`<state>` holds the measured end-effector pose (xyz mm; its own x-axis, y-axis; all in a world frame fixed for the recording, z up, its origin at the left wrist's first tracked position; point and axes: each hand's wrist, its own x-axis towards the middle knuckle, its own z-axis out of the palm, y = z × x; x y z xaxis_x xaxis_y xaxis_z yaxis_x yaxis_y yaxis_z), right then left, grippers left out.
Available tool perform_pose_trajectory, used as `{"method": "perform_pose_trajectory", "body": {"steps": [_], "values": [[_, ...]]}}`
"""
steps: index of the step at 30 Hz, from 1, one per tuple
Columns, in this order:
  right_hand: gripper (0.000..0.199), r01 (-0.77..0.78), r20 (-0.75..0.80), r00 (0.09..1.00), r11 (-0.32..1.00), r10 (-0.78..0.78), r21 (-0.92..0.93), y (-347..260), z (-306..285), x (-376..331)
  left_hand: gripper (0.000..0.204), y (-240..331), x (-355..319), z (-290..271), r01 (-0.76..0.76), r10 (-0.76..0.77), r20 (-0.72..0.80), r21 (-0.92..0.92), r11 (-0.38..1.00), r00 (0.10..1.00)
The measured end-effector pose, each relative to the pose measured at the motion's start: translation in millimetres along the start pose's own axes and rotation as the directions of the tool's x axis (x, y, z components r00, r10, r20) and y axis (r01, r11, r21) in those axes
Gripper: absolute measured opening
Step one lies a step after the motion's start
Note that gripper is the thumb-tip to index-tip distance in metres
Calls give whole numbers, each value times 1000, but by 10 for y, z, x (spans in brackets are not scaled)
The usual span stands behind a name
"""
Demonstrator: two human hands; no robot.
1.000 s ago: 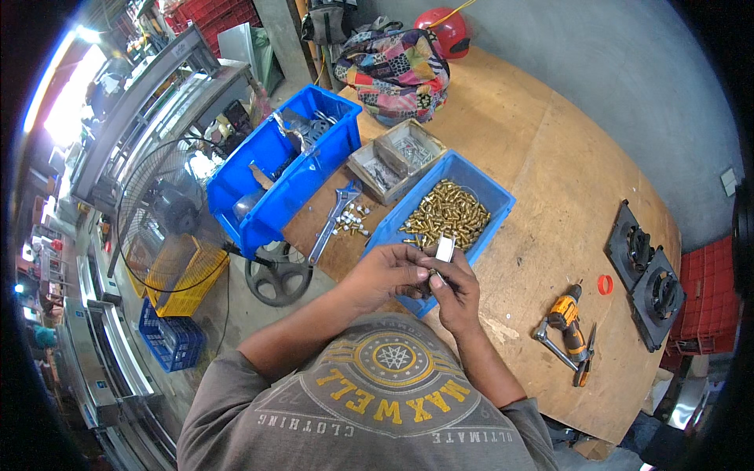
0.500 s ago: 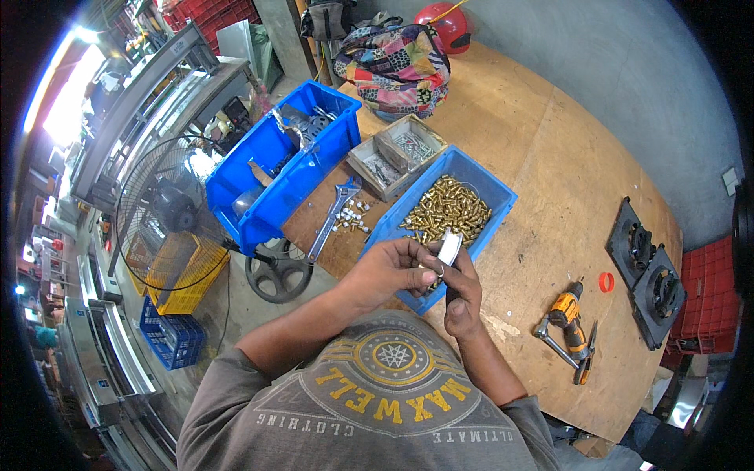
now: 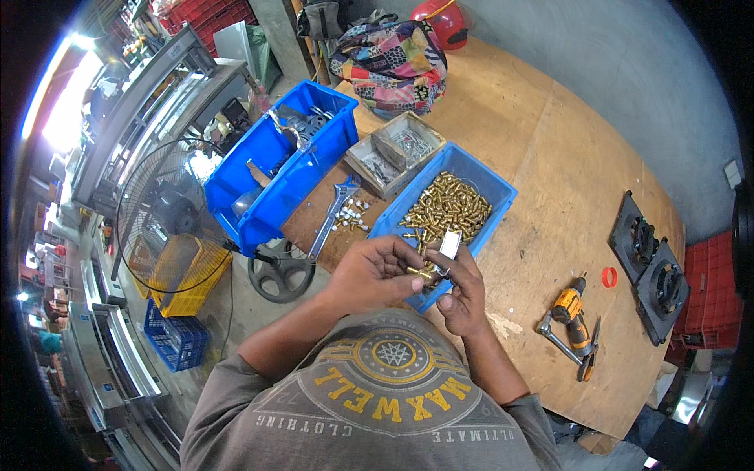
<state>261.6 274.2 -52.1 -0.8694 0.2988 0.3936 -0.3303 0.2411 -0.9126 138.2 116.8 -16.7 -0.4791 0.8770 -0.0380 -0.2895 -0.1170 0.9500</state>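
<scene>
My left hand [image 3: 375, 271] is closed, with a small brass fitting [image 3: 419, 272] pinched at its fingertips. In my right hand [image 3: 463, 292] is a roll of white thread seal tape [image 3: 450, 244], gripped between the fingers. The two hands nearly meet over the near end of a blue bin [image 3: 500, 210] with many loose brass fittings [image 3: 448, 206] in it. Left of that bin, several white-ended fittings [image 3: 350, 216] lie beside an adjustable wrench [image 3: 331, 218]. Whether a strand of tape links roll and fitting is too small to tell.
A wooden box [image 3: 382, 188] of screws and a larger blue bin [image 3: 338, 129] stand beyond. On the right of the table [image 3: 550, 196] lie a yellow cordless drill [image 3: 569, 310], an orange ring [image 3: 609, 277] and black burner plates [image 3: 664, 286]. A fan [image 3: 173, 212] stands left.
My hands have come slightly apart, and the brass fitting now shows at my left fingertips. The tape roll has tilted a little in my right hand.
</scene>
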Motion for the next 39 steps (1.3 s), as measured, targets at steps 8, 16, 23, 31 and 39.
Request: {"method": "perform_pose_trajectory", "body": {"steps": [8,16,23,31,39], "values": [[74,36,20,999,998,-37,57,-36,-5,10,22,-50,43,-34,127,-131,60,68,990,990],[76,79,33,996,996,-80,35,-50,28,25,25,-140,60,60,86,-86,5,-108,990,996],[76,90,-5,996,995,-90,39,-12,51,10,23,-104,67,18,151,-150,20,-171,974,989],[77,108,-27,994,993,-107,45,13,54,15,24,-81,70,0,172,-169,31,-209,963,985],[79,121,-29,992,990,-119,74,-10,68,44,24,-86,67,37,98,-104,-34,-134,986,994]]}}
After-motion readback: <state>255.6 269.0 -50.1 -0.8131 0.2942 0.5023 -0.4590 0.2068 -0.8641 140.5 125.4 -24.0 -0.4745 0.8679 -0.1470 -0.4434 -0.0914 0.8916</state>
